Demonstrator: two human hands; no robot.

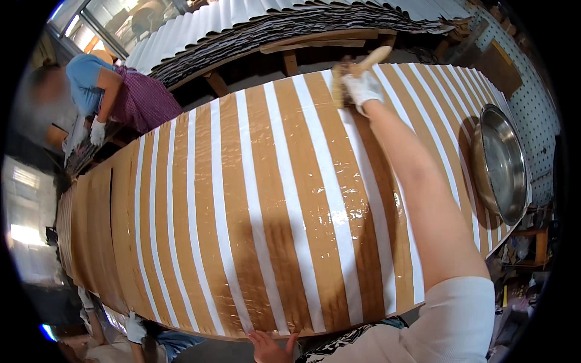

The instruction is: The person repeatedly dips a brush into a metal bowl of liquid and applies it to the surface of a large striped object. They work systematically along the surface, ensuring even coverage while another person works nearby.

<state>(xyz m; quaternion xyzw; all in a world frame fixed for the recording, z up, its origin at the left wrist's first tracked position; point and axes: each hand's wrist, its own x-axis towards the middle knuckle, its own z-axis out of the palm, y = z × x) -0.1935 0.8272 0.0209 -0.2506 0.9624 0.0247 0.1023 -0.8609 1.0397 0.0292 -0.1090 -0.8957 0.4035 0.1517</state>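
R hand point(363, 89), gloved, is gripping a wood-handled brush point(370, 59) at the surface's point(318, 332) far edge, L hand point(270, 348) has fingers spread at the near edge, & pressing too hard could prob. wrinkle or shift the wet-looking brown strips point(308, 181).

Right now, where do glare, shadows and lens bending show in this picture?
Head view: glare speckles the middle of the striped surface; head view: broad shadows darken its near side, another lies left of the metal basin; head view: the surface's long edges bow, fisheye-style.
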